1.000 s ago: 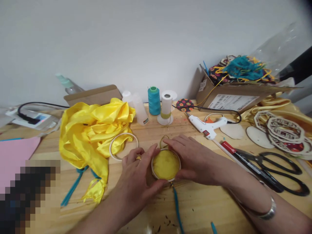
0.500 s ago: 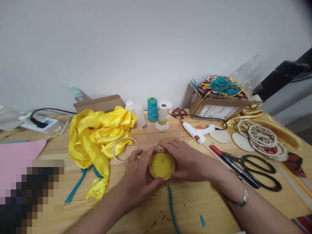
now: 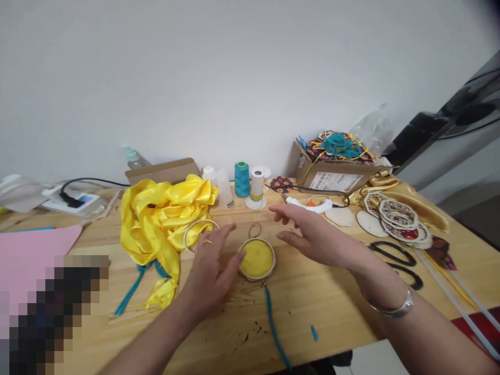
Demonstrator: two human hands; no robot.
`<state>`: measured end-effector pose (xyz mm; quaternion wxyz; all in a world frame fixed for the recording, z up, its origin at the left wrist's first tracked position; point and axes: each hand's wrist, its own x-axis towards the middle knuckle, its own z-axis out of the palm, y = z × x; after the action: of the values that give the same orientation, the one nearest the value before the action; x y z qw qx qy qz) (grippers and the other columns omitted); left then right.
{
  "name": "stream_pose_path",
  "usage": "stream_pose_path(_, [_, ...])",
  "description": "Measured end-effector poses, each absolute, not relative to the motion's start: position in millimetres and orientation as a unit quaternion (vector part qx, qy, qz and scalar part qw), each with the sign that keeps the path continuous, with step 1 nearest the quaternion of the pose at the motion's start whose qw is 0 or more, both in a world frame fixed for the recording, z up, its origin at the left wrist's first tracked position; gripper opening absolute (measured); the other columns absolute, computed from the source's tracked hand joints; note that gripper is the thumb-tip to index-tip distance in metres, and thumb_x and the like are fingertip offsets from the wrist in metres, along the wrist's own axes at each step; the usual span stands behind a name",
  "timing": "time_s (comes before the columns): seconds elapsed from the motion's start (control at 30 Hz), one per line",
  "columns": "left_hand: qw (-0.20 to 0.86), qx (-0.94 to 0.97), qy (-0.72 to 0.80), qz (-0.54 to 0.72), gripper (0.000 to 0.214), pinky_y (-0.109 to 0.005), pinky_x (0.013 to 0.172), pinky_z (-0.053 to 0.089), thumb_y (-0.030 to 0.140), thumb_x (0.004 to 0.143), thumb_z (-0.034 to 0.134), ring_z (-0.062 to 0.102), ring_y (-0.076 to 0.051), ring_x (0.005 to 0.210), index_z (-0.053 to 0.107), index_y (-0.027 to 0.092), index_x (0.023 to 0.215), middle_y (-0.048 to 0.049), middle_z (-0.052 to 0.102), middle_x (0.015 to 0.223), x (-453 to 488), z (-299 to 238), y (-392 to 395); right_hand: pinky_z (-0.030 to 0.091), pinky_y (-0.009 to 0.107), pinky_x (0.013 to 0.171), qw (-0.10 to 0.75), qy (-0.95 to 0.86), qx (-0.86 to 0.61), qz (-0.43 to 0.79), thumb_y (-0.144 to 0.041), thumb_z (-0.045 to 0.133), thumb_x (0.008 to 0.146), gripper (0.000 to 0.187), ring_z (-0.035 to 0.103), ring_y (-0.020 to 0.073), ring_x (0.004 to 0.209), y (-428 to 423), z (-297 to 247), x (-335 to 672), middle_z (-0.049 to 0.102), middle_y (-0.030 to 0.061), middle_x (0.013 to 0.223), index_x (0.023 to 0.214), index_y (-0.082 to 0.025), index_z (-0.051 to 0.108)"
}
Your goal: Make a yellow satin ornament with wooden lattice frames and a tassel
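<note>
A small round hoop filled with yellow fabric (image 3: 257,258) lies flat on the wooden table (image 3: 312,297), with a loop at its top and a teal cord (image 3: 274,330) trailing from its bottom. My left hand (image 3: 211,268) hovers at the hoop's left side with fingers spread, thumb tip near its rim. My right hand (image 3: 312,234) floats above and to the right of the hoop, fingers stretched out, holding nothing. An empty wooden ring (image 3: 200,234) rests by the left hand's fingertips.
Crumpled yellow satin (image 3: 164,219) lies left of the ring. Thread spools (image 3: 242,179) and small bottles stand by the wall. A glue gun (image 3: 312,205), black scissors (image 3: 398,260), carved wooden discs (image 3: 394,219) and a cardboard box (image 3: 336,174) sit to the right. Pink paper (image 3: 31,255) lies far left.
Both hands have let go of the yellow hoop and lifted off it with fingers opening. The right hand moved up and to the right. The camera view pulled back.
</note>
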<state>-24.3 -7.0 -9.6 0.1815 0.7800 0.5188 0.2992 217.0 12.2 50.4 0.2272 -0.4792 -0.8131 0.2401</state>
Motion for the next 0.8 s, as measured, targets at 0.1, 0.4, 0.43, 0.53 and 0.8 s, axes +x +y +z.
stream_pose_path(0.1, [0.245,0.711,0.569,0.333,0.045,-0.044,0.095,0.041,0.039,0.087,0.046,0.053,-0.024,0.109,0.046,0.020,0.129,-0.0097,0.056,0.124,-28,2,-9,0.048,0.032,0.075,0.264,-0.764,-0.532,0.252,-0.020,0.049,0.087,0.033,0.058,0.0159,0.084,1,44,218,0.064,0.0059,0.098,0.119,-0.018,0.055])
stream_pose_path(0.4, [0.549,0.390,0.574,0.465,0.048,-0.042,0.101,0.040,0.045,0.074,0.065,0.049,-0.026,0.123,0.060,0.024,0.116,-0.0073,0.058,0.130,-30,27,-38,0.050,0.034,0.078,0.306,-0.652,-0.609,0.332,-0.028,0.055,0.084,0.034,0.060,0.0186,0.091,-49,5,211,0.064,0.0078,0.104,0.116,-0.018,0.056])
stream_pose_path(0.43, [0.557,0.385,0.576,0.459,0.048,-0.042,0.102,0.040,0.044,0.074,0.065,0.049,-0.026,0.124,0.060,0.024,0.117,-0.0073,0.058,0.130,-30,23,-42,0.049,0.035,0.082,0.311,-0.649,-0.610,0.332,-0.028,0.055,0.084,0.034,0.060,0.0192,0.094,-52,2,209,0.064,0.0082,0.106,0.116,-0.018,0.056])
stream_pose_path(0.53, [0.531,0.448,0.585,0.418,0.050,-0.042,0.100,0.042,0.042,0.076,0.062,0.047,-0.026,0.126,0.054,0.025,0.123,-0.0069,0.057,0.132,-32,8,-50,0.048,0.037,0.086,0.324,-0.651,-0.607,0.320,-0.027,0.053,0.085,0.032,0.059,0.0198,0.099,-57,-2,204,0.064,0.0087,0.108,0.115,-0.018,0.055])
stream_pose_path(0.8, [0.294,0.696,0.594,0.276,0.070,-0.051,0.106,0.033,0.039,0.069,0.064,0.041,-0.031,0.128,0.044,0.014,0.131,-0.0152,0.049,0.135,-20,-12,-47,0.041,0.043,0.099,0.319,-0.648,-0.605,0.334,-0.033,0.064,0.079,0.054,0.052,0.0240,0.115,-54,-16,197,0.056,0.0115,0.125,0.127,-0.018,0.047])
